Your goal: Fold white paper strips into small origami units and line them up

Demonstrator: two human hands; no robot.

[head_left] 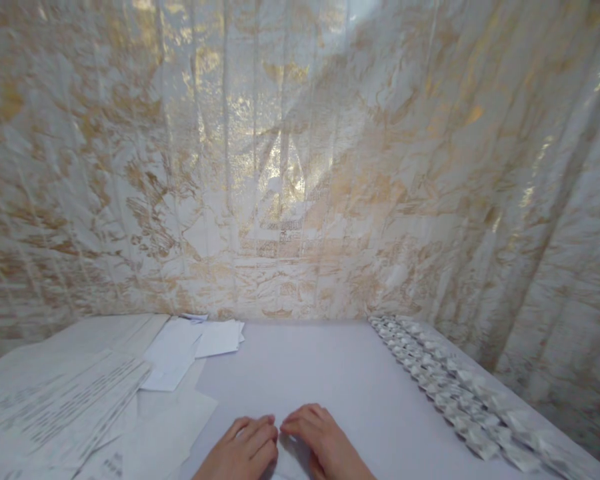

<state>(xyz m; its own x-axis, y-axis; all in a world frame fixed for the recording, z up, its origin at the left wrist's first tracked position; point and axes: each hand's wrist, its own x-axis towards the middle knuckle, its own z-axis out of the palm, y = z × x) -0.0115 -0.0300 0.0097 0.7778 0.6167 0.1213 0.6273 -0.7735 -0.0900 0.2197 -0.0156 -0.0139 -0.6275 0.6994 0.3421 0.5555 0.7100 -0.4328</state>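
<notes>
At the bottom middle, my left hand (245, 452) and my right hand (326, 443) face each other over a white piece of paper (286, 461). Both hands have bent fingers pressed together, with the fingertips on the paper. The thumb of my left hand is hidden, and the lower part of the paper runs out of view. Between the two sets of fingertips a narrow gap shows the paper, which looks partly folded or raised.
Printed sheets (75, 407) and blank sheets (170, 427) overlap on the left. Smaller white papers (220, 339) lie at the back left of the pale table (300, 367). Rows of small folded paper pieces (445, 387) line the right side. A shiny patterned curtain (300, 200) hangs behind.
</notes>
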